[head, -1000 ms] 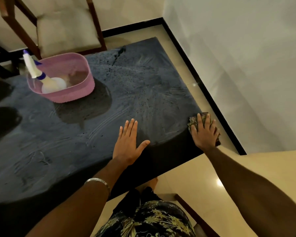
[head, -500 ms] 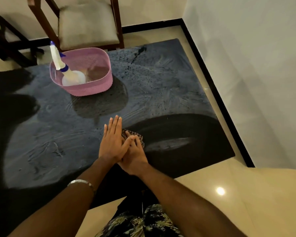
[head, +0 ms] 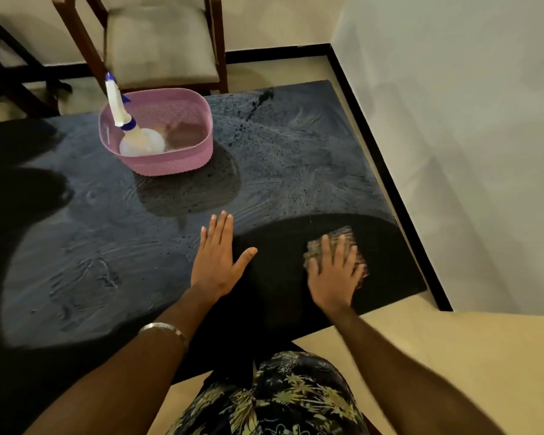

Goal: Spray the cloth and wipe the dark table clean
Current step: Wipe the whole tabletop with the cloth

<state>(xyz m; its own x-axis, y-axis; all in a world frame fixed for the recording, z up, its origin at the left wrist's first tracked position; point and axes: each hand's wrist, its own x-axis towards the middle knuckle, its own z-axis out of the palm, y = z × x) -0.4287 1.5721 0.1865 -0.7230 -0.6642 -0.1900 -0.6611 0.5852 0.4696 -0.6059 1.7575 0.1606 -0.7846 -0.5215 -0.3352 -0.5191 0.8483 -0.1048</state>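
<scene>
The dark table [head: 113, 246] fills the middle of the view, streaked with wet wipe marks. My right hand [head: 335, 276] presses flat on a patterned cloth [head: 346, 238] near the table's front right corner; both are motion-blurred. My left hand [head: 217, 259] lies flat on the table with fingers spread, holding nothing, a hand's width left of the cloth. A white spray bottle [head: 129, 130] with a blue collar leans in a pink basket [head: 173, 164] at the back of the table.
A wooden chair [head: 157, 45] with a grey cushion stands behind the table. A white wall [head: 468, 136] with a black skirting runs close along the table's right side. Beige floor [head: 437, 356] lies at the front right.
My right hand slid the cloth left until it met my left hand, then back right toward the front corner. My left hand stayed flat on the table.
</scene>
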